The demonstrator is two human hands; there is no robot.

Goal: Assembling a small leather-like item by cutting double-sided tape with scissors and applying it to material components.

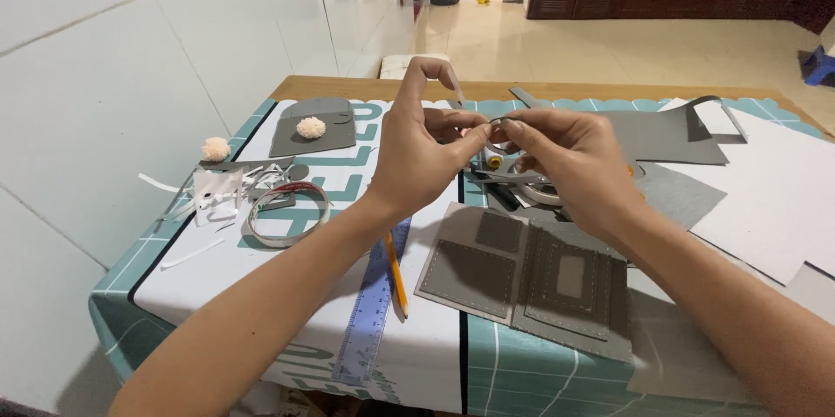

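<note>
Thread (497, 120), thin and dark, runs between 2 pinching hands above the grey stitched felt panels (522, 273): left hand (417, 156) and right hand (565, 160) nip it at the fingertips. Slack could let it slip or tangle.

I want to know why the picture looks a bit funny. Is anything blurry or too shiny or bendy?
Head view: the left hand and right hand look fairly sharp, but the tiny thing pinched between them is too small to make out; the tiled floor behind gleams with bright light; the white wall looks washed pale; the table edge bows slightly, a wide-lens bend; shadows under the arms are soft.
</note>
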